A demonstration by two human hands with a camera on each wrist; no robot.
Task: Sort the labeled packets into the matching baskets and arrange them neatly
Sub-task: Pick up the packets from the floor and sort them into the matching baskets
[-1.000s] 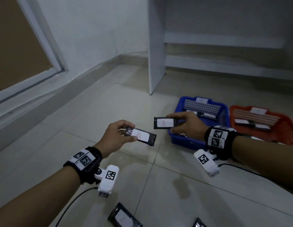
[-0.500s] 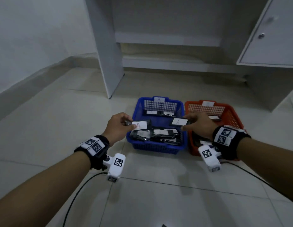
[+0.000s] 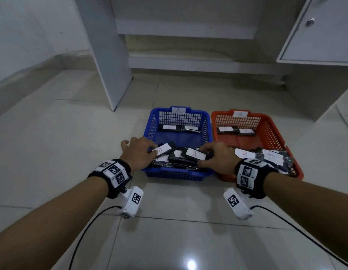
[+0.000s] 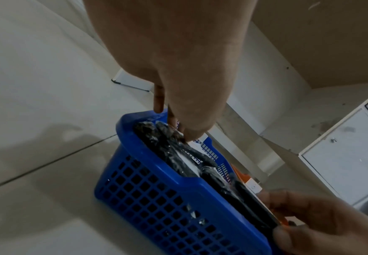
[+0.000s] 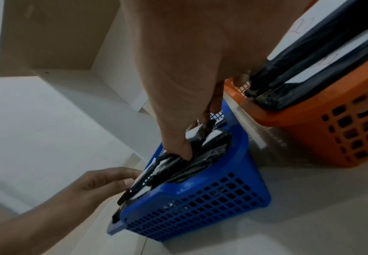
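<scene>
**Two A packets going into the blue basket**

The blue basket [image 3: 177,173], marked A, already holds a pile of packets, and the orange basket [image 3: 297,172], marked B, holds B packets. It seems the sorting is well advanced, but the piles are not yet neat. The left hand [image 3: 139,152] pinches one A packet [image 3: 163,150] over the near pile. The right hand [image 3: 218,158] grips another A packet [image 3: 195,153] there.
</scene>
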